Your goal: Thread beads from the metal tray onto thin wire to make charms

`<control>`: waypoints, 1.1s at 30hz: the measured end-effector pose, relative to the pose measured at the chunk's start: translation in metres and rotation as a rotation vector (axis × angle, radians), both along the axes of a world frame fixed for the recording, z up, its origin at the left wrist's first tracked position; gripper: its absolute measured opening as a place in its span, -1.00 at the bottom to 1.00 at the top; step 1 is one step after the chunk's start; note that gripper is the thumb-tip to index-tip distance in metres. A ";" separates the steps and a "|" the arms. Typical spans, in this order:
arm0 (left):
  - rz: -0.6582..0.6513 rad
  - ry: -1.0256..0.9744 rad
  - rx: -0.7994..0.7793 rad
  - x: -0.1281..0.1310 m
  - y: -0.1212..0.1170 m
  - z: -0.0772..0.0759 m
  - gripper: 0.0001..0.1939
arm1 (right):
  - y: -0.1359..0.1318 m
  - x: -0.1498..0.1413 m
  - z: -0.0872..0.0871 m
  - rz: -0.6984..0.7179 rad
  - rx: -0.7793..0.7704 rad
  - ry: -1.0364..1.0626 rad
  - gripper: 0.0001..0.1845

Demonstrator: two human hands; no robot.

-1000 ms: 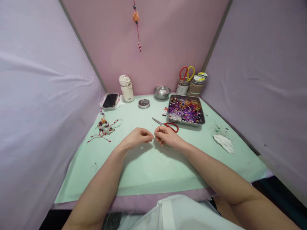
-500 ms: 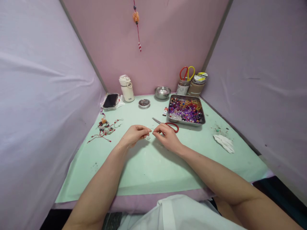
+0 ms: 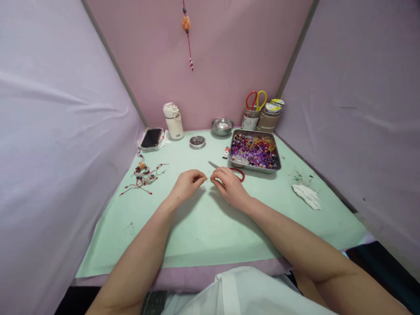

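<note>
My left hand and my right hand are pinched close together above the middle of the table. Between their fingertips runs a thin pale cord, gripped at both sides. Some small clear beads show just under my left fingertips, partly hidden. Behind my right hand lies a pair of scissors with red handles, its blades pointing left and partly covered by the hand.
A metal tray of beads stands behind right. Farther back are a steel bowl, a round tin, a bottle and a phone. Beaded strings lie left, a white glove right.
My hands have shifted slightly, the right one a little away from the left. The cord between the fingertips looks straighter, and the clear beads hang less visibly below my left hand.
</note>
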State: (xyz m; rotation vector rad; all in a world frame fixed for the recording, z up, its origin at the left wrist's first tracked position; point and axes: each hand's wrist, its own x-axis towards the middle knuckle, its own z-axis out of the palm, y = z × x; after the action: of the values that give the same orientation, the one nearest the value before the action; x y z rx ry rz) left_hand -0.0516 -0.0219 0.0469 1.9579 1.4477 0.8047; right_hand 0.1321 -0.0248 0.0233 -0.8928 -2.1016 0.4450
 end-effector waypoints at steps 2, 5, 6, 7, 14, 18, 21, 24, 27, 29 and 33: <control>-0.074 0.029 0.024 0.000 0.000 -0.001 -0.80 | 0.002 0.001 0.000 0.018 -0.003 0.044 -0.88; -0.146 0.025 0.027 0.000 0.000 -0.001 -0.80 | 0.002 0.000 0.000 0.006 -0.113 0.114 -0.88; -0.158 0.024 0.026 0.000 -0.001 -0.001 -0.80 | 0.001 -0.001 0.000 -0.003 -0.191 0.140 -0.88; -0.164 0.023 0.027 0.000 -0.001 -0.001 -0.80 | 0.001 -0.001 0.000 -0.003 -0.288 0.176 -0.87; -0.122 -0.015 0.075 0.001 -0.001 0.002 -0.84 | 0.003 -0.002 0.002 0.071 -0.882 0.429 -0.81; -0.089 -0.074 0.094 0.002 -0.001 0.001 -0.86 | 0.006 -0.001 0.001 0.096 -1.002 0.501 -0.85; -0.085 -0.117 0.087 0.002 -0.001 0.000 -0.87 | 0.006 -0.001 0.003 0.101 -1.066 0.510 -0.86; -0.093 -0.156 0.076 0.002 -0.002 -0.001 -0.87 | 0.006 -0.001 0.005 0.116 -1.127 0.525 -0.88; -0.094 -0.191 0.050 0.003 -0.002 0.000 -0.87 | 0.006 -0.001 0.006 0.137 -1.165 0.542 -0.88; -0.094 -0.218 0.021 0.003 -0.003 0.001 -0.87 | 0.007 0.000 0.005 0.158 -1.183 0.553 -0.87; -0.098 -0.284 -0.038 0.004 -0.004 0.004 -0.86 | 0.007 0.001 0.004 0.204 -1.219 0.580 -0.82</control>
State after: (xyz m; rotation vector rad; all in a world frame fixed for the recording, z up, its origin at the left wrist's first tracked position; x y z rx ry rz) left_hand -0.0476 -0.0259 0.0506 1.7873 1.1834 0.9597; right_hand 0.1334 -0.0180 0.0271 -0.9782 -1.2426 1.9372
